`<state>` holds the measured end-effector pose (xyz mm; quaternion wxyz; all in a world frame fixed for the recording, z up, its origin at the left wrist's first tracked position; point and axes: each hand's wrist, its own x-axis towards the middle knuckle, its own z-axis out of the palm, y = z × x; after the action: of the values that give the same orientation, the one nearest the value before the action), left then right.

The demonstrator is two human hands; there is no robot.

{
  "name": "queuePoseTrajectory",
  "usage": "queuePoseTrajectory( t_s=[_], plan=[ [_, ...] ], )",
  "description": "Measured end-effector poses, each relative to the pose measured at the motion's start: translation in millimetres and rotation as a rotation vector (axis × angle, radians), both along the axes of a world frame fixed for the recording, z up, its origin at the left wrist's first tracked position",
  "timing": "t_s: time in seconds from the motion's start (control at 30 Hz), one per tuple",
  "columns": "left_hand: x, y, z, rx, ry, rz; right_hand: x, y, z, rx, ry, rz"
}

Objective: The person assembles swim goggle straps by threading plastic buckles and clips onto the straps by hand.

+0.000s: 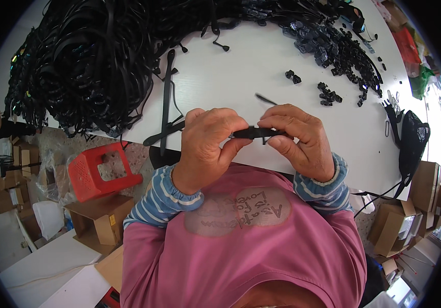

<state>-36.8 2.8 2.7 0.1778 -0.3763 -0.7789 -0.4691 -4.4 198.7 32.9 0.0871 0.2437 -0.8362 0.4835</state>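
I hold a black strap (254,133) level between both hands, just above the near edge of the white table (241,66) and close to my chest. My left hand (207,146) is curled, its fingers (230,149) closed on the strap's left end, thumb pressing from below. My right hand (300,138) pinches the strap's right end, its fingers (282,115) bent over the top and the thumb underneath, so both hands are gripping the same piece. A thin black tail (265,98) sticks up and away from my right hand's knuckles; I cannot tell whether it belongs to the strap. Beyond my left hand, a few loose straps (166,102) lie on the table, one running straight from the near edge toward the far side. A big heap of black straps (92,56) covers the far left corner of the table and spills over its left edge. Along the far right side lies a pile of small black clips (333,46), with a few stray clips (328,95) scattered nearer to my right hand, well apart from it. A black mesh bag (413,138) hangs off the right edge. Below the table on my left stand a red plastic stool (99,172) and cardboard boxes (102,218); more boxes (400,220) sit on the floor to my right.
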Motion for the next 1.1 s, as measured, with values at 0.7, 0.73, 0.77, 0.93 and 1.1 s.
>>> queuePoseTrajectory(
  t_s=[0.7,0.73,0.77,0.93,1.1],
  plan=[
    [-0.6,12.3,-15.9,0.221,-0.299,-0.175,-3.6,-12.1,-17.4,0.043,0.357,-0.159],
    [1.4,11.8,-15.5,0.221,-0.299,-0.175,-3.3,-12.9,-16.8,0.044,0.356,-0.159],
    [3.9,10.8,-14.9,0.171,-0.363,-0.137,-3.7,-14.4,-16.0,0.022,0.282,-0.177],
    [4.8,15.4,-3.3,0.074,-0.184,-0.033,-3.6,-17.3,-16.7,-0.041,0.159,-0.176],
    [2.8,11.3,-9.4,-0.014,-0.022,-0.010,-5.8,-14.2,-19.3,-0.035,0.169,-0.183]
  ],
)
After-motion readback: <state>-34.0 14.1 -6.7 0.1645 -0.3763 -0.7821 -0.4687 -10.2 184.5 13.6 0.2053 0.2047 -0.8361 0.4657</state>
